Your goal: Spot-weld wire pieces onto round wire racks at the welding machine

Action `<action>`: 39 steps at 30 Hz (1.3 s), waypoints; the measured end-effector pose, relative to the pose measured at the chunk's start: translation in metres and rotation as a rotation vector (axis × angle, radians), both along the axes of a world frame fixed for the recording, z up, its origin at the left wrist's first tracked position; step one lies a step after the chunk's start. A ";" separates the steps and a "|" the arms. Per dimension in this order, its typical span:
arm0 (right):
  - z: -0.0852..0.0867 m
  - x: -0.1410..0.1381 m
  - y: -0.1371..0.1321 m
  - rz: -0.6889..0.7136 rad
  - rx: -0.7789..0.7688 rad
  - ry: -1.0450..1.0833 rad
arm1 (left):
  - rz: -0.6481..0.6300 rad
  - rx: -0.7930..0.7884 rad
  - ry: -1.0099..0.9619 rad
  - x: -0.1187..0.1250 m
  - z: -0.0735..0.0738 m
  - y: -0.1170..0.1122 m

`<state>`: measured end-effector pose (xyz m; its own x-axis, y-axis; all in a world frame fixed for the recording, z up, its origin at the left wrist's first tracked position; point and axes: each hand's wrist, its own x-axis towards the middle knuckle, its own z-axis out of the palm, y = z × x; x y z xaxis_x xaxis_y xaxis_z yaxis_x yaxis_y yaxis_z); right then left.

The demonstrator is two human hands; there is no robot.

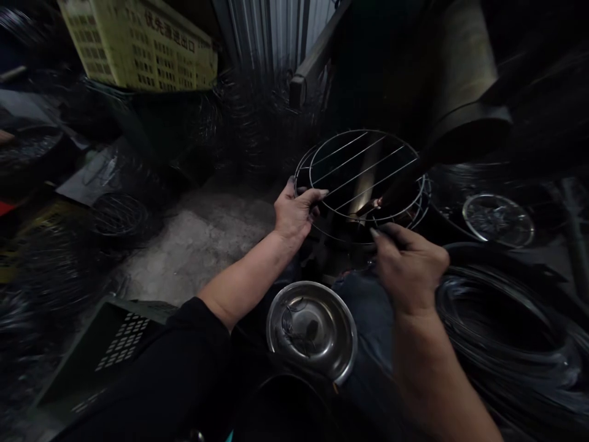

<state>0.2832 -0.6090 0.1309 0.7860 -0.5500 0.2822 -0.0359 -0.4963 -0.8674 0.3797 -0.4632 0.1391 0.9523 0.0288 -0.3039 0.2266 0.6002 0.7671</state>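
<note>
In a dim, cluttered workshop, the left hand point(297, 212) grips the wire rack point(363, 178) at centre frame; the right hand point(409, 267) pinches a thin wire there and should keep it steady against the glowing tip point(378, 201).

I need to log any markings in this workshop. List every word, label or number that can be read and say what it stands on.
"优先派送出口", roughly, in dark characters along the upper wall of the yellow plastic crate at top left; the strokes are soft, so the reading is uncertain.
No other text shows: none on the wire rack gripped by the left hand, the steel bowl, or near the right hand.
</note>
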 end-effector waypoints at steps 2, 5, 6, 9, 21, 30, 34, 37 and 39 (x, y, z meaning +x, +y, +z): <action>-0.004 0.008 0.013 -0.054 -0.022 -0.052 | 0.007 -0.002 0.003 -0.001 0.002 0.001; -0.012 0.009 0.026 -0.106 0.202 -0.116 | 0.008 -0.021 -0.001 0.001 0.002 0.001; -0.015 0.008 0.029 -0.121 0.285 -0.138 | 0.011 -0.028 -0.005 0.001 0.002 0.001; -0.020 0.007 0.033 -0.149 0.436 -0.209 | 0.019 -0.051 -0.008 0.004 0.001 0.000; -0.021 0.007 0.038 -0.184 0.530 -0.289 | 0.014 -0.108 0.037 0.015 0.005 -0.003; -0.021 0.013 0.036 -0.158 0.484 -0.198 | 0.034 -0.077 0.041 0.017 0.005 0.000; -0.026 0.010 0.037 -0.185 0.477 -0.265 | 0.027 -0.073 0.022 0.014 0.006 0.000; -0.026 0.009 0.038 -0.178 0.466 -0.260 | 0.015 -0.072 0.035 0.014 0.007 -0.001; -0.025 0.009 0.038 -0.189 0.443 -0.254 | 0.011 -0.080 0.050 0.016 0.007 -0.001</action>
<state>0.2919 -0.5709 0.1057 0.5994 -0.7844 0.1596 0.1492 -0.0864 -0.9850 0.3953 -0.4641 0.1466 0.9358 0.0132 -0.3524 0.2559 0.6621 0.7044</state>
